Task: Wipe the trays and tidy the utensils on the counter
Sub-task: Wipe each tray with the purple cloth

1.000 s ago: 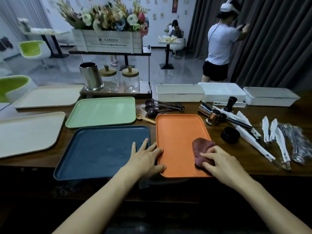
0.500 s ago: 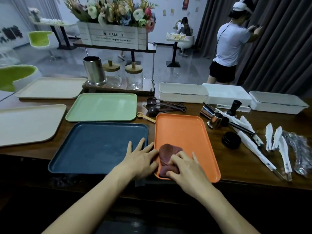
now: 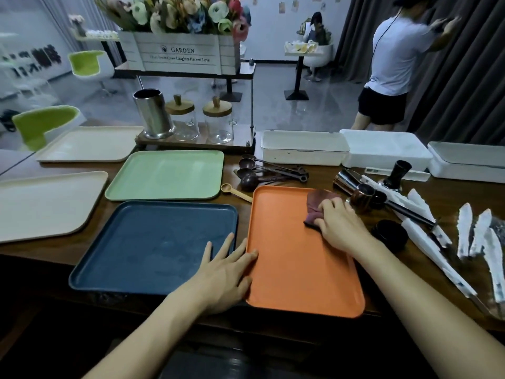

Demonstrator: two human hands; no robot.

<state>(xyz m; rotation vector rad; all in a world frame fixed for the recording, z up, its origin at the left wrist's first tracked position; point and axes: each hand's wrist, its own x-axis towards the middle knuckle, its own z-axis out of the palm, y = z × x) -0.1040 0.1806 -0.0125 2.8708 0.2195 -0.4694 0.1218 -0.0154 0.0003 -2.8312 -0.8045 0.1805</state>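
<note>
An orange tray [image 3: 289, 263] lies at the counter's front edge. My right hand [image 3: 340, 224] presses a dark red cloth [image 3: 317, 205] onto its far right corner, fingers curled over the cloth. My left hand [image 3: 226, 272] lies flat with spread fingers on the near right corner of the dark blue tray [image 3: 153, 247], its fingertips against the orange tray's left rim. A green tray [image 3: 166, 175] and two cream trays [image 3: 46, 203] [image 3: 90, 144] lie further left. Dark measuring spoons [image 3: 259, 173] and a wooden scoop [image 3: 235, 191] lie behind the orange tray.
Metal cups [image 3: 355, 187], a black lid [image 3: 389, 233], a black tamper [image 3: 396, 175] and white-handled tongs [image 3: 434, 247] crowd the counter to the right. White lidded boxes [image 3: 303, 150], a steel canister [image 3: 153, 113] and glass jars [image 3: 185, 121] line the back. A person [image 3: 393, 67] stands beyond by the curtain.
My right hand has swept the cloth from the tray's near edge up to its far right corner. My left hand stays put at the trays' junction.
</note>
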